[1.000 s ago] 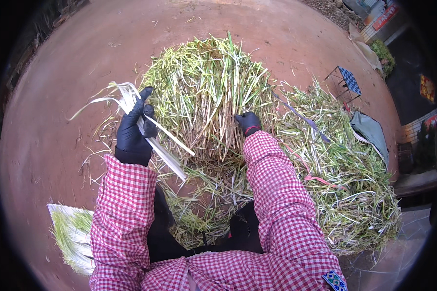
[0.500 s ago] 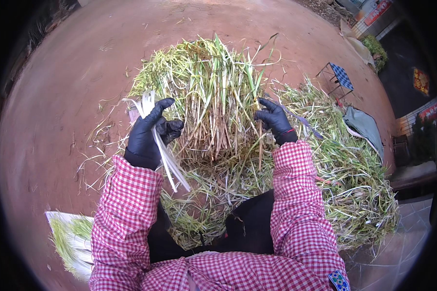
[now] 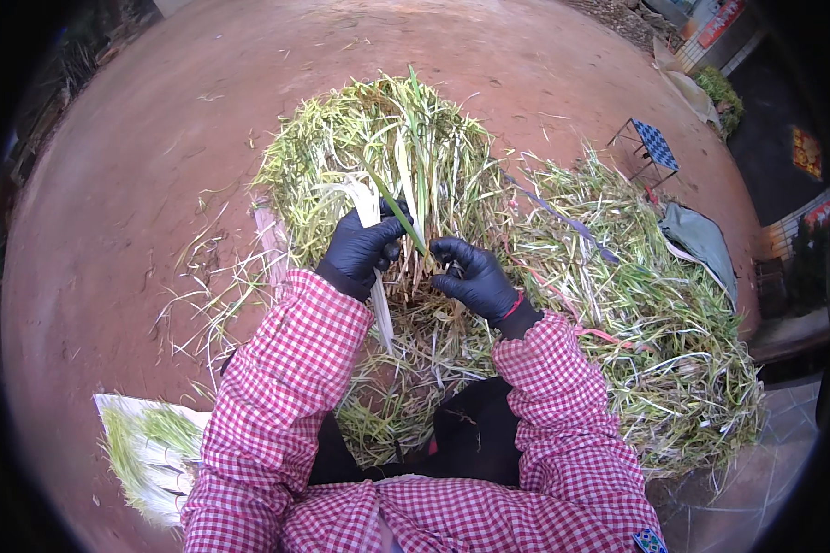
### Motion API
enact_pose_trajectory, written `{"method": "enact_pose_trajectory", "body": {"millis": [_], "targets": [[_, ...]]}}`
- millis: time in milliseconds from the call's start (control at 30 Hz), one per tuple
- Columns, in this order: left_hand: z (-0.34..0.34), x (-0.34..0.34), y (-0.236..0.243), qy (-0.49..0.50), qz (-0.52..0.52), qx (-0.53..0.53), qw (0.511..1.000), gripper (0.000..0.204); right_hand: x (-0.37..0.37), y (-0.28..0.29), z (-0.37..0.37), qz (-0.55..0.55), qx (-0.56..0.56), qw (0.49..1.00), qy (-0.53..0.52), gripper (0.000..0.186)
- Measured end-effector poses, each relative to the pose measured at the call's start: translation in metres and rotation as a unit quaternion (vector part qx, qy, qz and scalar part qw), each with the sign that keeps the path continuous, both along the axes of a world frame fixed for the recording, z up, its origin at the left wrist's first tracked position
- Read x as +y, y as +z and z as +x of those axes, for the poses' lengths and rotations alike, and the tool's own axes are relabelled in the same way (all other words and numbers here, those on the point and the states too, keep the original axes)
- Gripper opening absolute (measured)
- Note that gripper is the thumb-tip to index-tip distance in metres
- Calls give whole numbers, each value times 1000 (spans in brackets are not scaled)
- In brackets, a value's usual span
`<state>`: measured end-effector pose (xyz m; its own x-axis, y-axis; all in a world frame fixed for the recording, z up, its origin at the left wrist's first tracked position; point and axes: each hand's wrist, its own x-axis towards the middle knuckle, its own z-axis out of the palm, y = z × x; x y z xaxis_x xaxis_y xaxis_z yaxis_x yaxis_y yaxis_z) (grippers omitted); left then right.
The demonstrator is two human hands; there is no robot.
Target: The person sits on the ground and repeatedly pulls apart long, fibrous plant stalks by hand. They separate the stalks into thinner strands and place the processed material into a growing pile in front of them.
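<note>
My left hand (image 3: 361, 244), in a black glove, is closed around a small bunch of white stalks (image 3: 382, 318) whose pale ends stick out above and below the fist. Beside it, my right hand (image 3: 480, 284), gloved too with a red band at the wrist, pinches the lower part of a green-leafed stalk (image 3: 399, 214). That stalk's long blade slants up and left, passing by the left hand's fingers; whether those fingers also grip it I cannot tell. Just beyond both hands stands a thick heap of leafy stalks (image 3: 314, 138) with brownish lower ends.
Loose leaves and trimmings (image 3: 673, 369) form a wide pile on the right. Bundled white-and-green stalks (image 3: 157, 452) lie on a pale sheet at lower left. A blue checked folding stool (image 3: 655, 145) and a grey-green cloth (image 3: 701, 247) are at far right, on reddish ground (image 3: 111, 230).
Both hands have come together in the middle. My left hand moved right with the white stalks, and my right hand moved left and nearer, bringing the green-leafed stalk over beside them.
</note>
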<state>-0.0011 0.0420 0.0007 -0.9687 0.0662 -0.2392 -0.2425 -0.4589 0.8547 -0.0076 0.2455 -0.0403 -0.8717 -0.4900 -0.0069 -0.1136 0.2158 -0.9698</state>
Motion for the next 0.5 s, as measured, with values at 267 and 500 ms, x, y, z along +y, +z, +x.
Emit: {"method": "enact_pose_trajectory", "body": {"millis": [267, 500], "targets": [[3, 18, -7, -100, -26, 5, 995, 23, -10, 16, -5, -52, -64, 996, 23, 18], [3, 22, -7, -7, -47, 12, 999, 14, -16, 37, 4, 155, 359, 914, -105, 21]]}}
